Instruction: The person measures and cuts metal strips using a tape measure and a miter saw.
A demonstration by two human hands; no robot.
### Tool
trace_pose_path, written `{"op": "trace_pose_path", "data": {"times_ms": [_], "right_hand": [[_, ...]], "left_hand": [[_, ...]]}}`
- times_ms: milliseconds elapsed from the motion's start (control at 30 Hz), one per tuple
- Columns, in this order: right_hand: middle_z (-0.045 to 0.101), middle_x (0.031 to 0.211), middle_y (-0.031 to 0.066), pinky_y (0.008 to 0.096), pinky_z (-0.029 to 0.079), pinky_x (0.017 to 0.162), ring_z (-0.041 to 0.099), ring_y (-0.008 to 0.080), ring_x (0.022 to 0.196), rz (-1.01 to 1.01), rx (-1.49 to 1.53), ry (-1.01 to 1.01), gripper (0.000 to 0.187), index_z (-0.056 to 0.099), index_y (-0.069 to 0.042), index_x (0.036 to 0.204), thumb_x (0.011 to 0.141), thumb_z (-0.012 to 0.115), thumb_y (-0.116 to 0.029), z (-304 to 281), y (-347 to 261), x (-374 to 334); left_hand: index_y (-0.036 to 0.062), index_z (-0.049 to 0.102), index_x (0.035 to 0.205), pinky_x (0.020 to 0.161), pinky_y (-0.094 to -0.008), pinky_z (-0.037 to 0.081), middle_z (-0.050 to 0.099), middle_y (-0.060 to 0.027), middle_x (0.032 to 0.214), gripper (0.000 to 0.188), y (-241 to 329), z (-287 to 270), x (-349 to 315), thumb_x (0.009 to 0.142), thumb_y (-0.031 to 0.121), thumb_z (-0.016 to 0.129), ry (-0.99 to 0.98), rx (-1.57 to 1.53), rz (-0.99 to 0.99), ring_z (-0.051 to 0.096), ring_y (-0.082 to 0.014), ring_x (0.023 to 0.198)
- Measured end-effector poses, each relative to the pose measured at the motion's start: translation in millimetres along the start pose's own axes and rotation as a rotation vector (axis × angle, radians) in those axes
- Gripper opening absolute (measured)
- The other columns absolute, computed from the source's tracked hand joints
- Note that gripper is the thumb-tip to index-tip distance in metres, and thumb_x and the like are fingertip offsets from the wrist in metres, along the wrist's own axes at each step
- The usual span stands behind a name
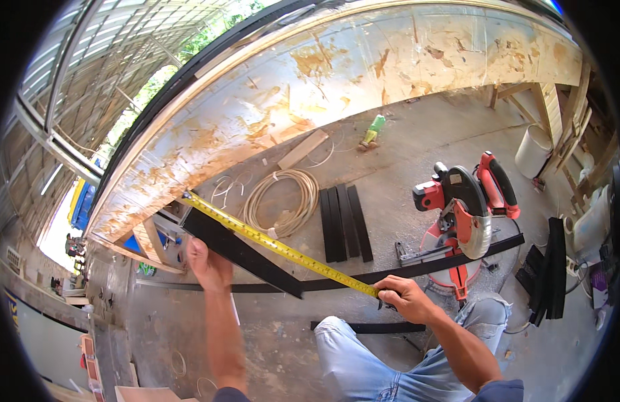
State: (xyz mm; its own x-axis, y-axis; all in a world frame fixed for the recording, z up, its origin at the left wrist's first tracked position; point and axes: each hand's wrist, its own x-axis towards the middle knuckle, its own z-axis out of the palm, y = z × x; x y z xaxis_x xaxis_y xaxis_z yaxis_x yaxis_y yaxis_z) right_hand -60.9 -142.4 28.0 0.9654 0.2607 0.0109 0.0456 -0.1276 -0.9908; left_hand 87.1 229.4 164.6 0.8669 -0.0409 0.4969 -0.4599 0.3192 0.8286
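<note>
Bright daylight, strongly curved edges.

The tape measure has its yellow, dark-marked blade drawn out straight, slanting down from upper left to the right hand, which grips it at the lower end; its dark case is mostly hidden there. The flat black bar slants the same way just below the blade, close alongside at its upper end and farther off at its lower; the left hand holds it near that upper end.
</note>
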Motion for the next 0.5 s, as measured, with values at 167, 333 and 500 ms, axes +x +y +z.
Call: {"op": "trace_pose_path", "data": {"times_ms": [167,333,500], "right_hand": [[0.065,0.1,0.0125,0.0319,0.05,0.078,0.062,0.0205,0.088,0.066,0.002,-0.031,0.026,0.067,0.002,0.113,0.096,0.06,-0.016,1.0,-0.5,-4.2],[0.066,0.103,0.0153,0.0351,0.051,0.081,0.064,0.0275,0.092,0.092,-0.108,-0.027,0.027,0.067,0.0,0.112,0.096,0.059,-0.02,1.1,4.2,-5.3],[0.066,0.102,0.0169,0.038,0.051,0.083,0.065,0.0322,0.095,0.053,-0.149,-0.006,0.026,0.067,-0.001,0.109,0.096,0.058,-0.021,-16.5,-1.5,-5.1]], "left_hand": [[0.0061,0.035,0.15,0.096,-0.0444,0.041,0.051,-0.0066,0.132,0.061,-25.2,62.5,-11.2,0.103,0.04,0.054,0.021,-0.421,0.077,0.05,-0.0198,0.111],[0.0041,0.035,0.15,0.095,-0.0426,0.041,0.052,-0.0072,0.129,0.062,-30.4,79.5,-16.6,0.102,0.039,0.054,0.124,-0.565,0.101,0.05,-0.0206,0.108],[0.0001,0.034,0.148,0.099,-0.0401,0.041,0.049,-0.0118,0.129,0.058,-30.8,85.3,-10.4,0.103,0.03,0.055,0.008,-0.771,0.092,0.048,-0.0233,0.113]]}}
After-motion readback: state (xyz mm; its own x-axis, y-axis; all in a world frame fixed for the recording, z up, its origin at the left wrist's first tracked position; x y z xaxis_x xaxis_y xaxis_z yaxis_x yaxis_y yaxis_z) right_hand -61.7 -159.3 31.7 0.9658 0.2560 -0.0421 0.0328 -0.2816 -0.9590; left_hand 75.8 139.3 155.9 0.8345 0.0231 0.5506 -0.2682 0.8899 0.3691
